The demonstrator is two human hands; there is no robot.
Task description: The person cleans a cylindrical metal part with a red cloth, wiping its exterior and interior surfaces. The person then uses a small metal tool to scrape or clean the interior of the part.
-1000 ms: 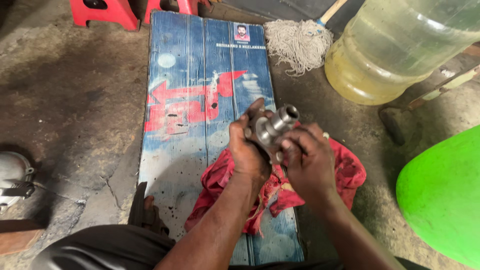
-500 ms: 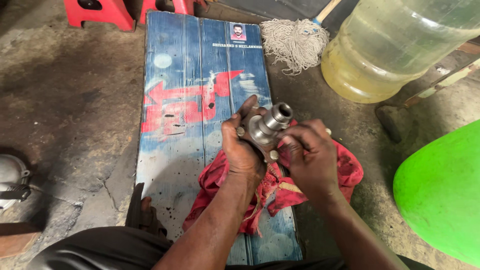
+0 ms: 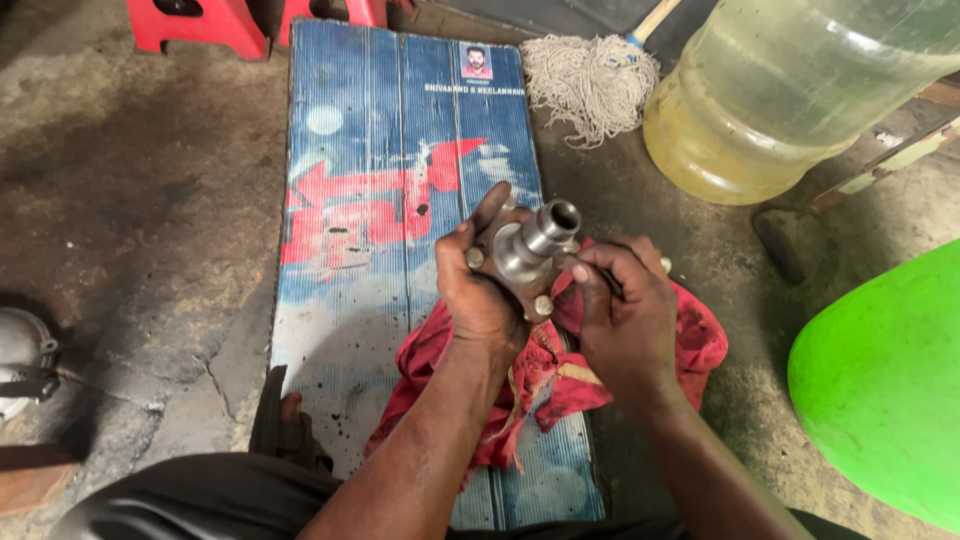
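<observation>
The left hand [image 3: 478, 290] and right hand [image 3: 622, 315] both grip the metal wheel hub [image 3: 525, 255] above the red rag [image 3: 560, 375]. It looks heavy, hard and oily; the flat bolted rim seems safest to hold.

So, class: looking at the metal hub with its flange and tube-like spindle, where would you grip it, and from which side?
Grip the metal hub by its wide flange rim, coming from the left, as the left hand does now. The flange gives a broad edge between the studs, while the smooth, round spindle points up and away to the right and would likely slip. The right hand steadies the opposite rim above the red rag.
</observation>
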